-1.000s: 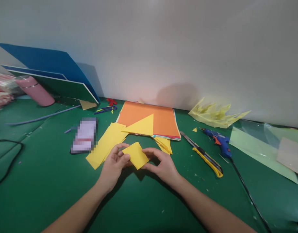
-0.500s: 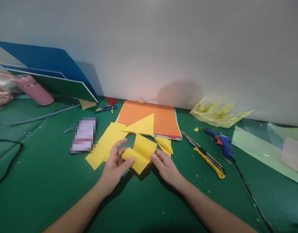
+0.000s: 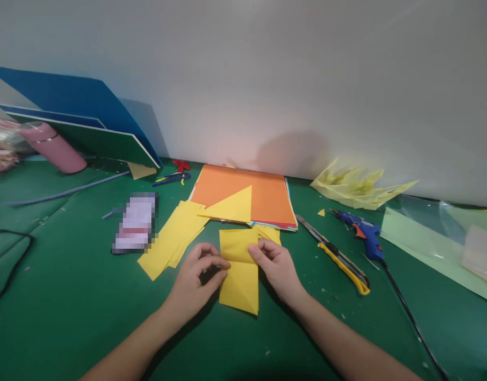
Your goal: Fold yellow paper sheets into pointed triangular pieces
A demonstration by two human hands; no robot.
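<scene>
Right hand (image 3: 278, 271) pinches one creased yellow sheet (image 3: 239, 288); left hand (image 3: 196, 280) meets its left edge, fingers slightly parted, grip unclear.

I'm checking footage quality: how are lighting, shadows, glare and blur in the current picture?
Head view throughout: soft shadow on the wall above the orange paper's right side; darker shadow on the table beside the left forearm; pale glare on the clear plastic sheet; pink-and-white bundle at left edge smeared; phone pixelated; creases readable in the held yellow paper.
</scene>
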